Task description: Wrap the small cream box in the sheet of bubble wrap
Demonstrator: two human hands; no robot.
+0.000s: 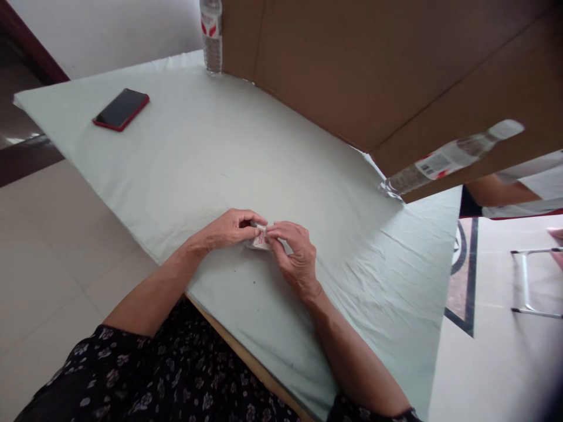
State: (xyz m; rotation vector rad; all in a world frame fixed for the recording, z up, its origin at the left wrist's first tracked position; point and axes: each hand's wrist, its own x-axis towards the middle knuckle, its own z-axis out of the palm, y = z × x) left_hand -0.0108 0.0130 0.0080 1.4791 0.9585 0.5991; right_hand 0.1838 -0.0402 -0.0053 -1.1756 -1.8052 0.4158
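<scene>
Close to the table's near edge, a small white packet (261, 239) with red print is held between both my hands. My left hand (232, 227) is closed on its left side, thumb on top and fingers bent behind it. From the right, my right hand (295, 252) pinches the packet between thumb and fingertips. The fingers cover part of the packet, so its full shape and whether it is sealed cannot be made out. Under the hands lies a pale green cloth (211, 158) that covers the table.
A phone (121, 109) in a red case lies at the far left. Brown cardboard (316, 64) stands along the back, with one clear bottle (213, 41) at its left end and another bottle (440, 164) at its right. Beyond it shows another person's arm (501, 190).
</scene>
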